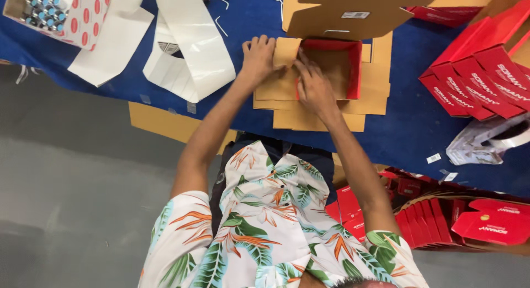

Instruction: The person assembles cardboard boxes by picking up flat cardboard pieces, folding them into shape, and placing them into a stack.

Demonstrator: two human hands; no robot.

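A half-folded cardboard box (337,64), red outside and brown inside, lies open on a stack of flat brown cardboard blanks (331,114) on the blue table (408,128). My left hand (258,57) pinches the box's brown side flap (287,51) at its left end, bending it inward. Right beside it, my right hand (313,88) grips the box's near left wall, with its fingers reaching toward the same flap. The box's large brown lid (353,15) stands open at the far side.
Long white paper strips (193,45) and a carton of small capped vials (41,9) lie at the far left. Finished red boxes (480,84) are stacked at the right, with crumpled white wrapping (486,144) near them. More red boxes (441,216) sit below the table edge.
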